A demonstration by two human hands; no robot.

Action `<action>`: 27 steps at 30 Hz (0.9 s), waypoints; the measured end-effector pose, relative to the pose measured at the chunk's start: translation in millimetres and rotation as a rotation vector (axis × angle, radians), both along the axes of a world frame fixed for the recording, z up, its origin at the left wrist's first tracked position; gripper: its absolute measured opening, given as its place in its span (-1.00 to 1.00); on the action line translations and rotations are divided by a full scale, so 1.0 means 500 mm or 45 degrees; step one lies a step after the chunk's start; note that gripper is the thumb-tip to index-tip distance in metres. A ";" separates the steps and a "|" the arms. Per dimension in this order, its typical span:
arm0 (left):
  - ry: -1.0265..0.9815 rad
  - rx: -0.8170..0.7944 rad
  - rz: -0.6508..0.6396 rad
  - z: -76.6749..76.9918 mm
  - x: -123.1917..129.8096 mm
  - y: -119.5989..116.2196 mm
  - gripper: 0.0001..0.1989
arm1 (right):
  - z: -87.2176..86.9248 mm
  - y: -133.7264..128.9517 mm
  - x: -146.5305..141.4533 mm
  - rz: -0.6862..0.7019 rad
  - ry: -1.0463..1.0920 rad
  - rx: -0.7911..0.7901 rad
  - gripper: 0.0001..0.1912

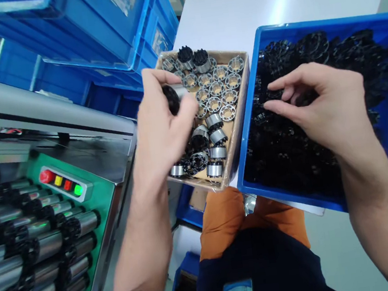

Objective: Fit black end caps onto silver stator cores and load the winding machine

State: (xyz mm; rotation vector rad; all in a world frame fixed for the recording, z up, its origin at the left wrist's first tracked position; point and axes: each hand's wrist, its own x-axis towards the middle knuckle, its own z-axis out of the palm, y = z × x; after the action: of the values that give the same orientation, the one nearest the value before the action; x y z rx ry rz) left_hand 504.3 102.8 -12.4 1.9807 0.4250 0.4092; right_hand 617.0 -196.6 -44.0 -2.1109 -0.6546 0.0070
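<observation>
My left hand (pixel 165 125) is closed around a motor stator core (pixel 173 98), a silver metal ring with a black plastic end, above the cardboard box (pixel 238 144). In that box, bare metal cores (pixel 217 88) stand in rows, and several cores with black end caps (pixel 218 137) lie nearer to me. My right hand (pixel 319 101) is over the blue bin (pixel 274 192), thumb and forefinger pinched about a small black plastic part (pixel 275 94). Loose black plastic pieces (pixel 286 148) fill the bin; the curled fingers partly hide the pinched part.
On the left, a green machine bed (pixel 104 194) carries rows of metal-and-black cylinders (pixel 47 246), beside a control panel (pixel 64 182) with coloured buttons. Stacked blue crates (pixel 102 29) stand behind it. A white table (pixel 226 4) supports the box and bin.
</observation>
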 end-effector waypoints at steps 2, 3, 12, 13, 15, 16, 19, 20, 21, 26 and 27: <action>0.153 0.318 -0.025 -0.001 0.040 0.059 -0.69 | -0.017 -0.021 0.022 0.031 0.006 -0.411 -0.65; 0.253 0.442 -0.085 -0.001 0.054 0.078 -0.75 | -0.027 -0.027 0.029 0.087 0.029 -0.589 -0.59; 0.238 0.658 -0.169 -0.013 0.063 0.085 -0.25 | -0.046 -0.001 -0.003 0.304 0.015 -0.868 -0.47; 0.153 0.600 -0.162 -0.014 0.057 0.083 -0.19 | -0.043 0.004 -0.008 0.306 0.017 -0.841 -0.48; 0.013 0.396 -0.187 -0.011 0.035 0.070 -0.12 | -0.040 0.015 -0.017 0.333 0.053 -0.848 -0.41; -0.042 0.259 -0.225 -0.007 0.019 0.059 -0.12 | -0.040 0.018 -0.019 0.344 0.075 -0.871 -0.30; -0.072 -0.137 -0.365 0.011 -0.043 0.013 -0.24 | -0.040 0.022 -0.018 0.369 0.088 -0.900 -0.21; -0.060 -0.234 -0.385 0.018 -0.065 -0.004 -0.32 | -0.041 0.021 -0.017 0.372 0.077 -0.892 -0.25; -0.032 -0.314 -0.393 0.025 -0.087 -0.019 -0.39 | -0.041 0.020 -0.015 0.376 0.065 -0.885 -0.28; 0.153 -0.618 -0.355 0.044 -0.163 -0.064 -0.58 | -0.042 0.018 -0.018 0.360 0.019 -0.971 -0.17; 0.159 -0.673 -0.359 0.045 -0.172 -0.068 -0.59 | -0.042 0.018 -0.019 0.361 0.014 -0.977 -0.22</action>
State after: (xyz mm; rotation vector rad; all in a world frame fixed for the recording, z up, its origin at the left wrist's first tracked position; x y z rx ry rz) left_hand 418.2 69.0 10.1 1.5214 0.2878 -0.0118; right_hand 607.5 -187.8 -65.2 -2.7102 -1.0588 0.4978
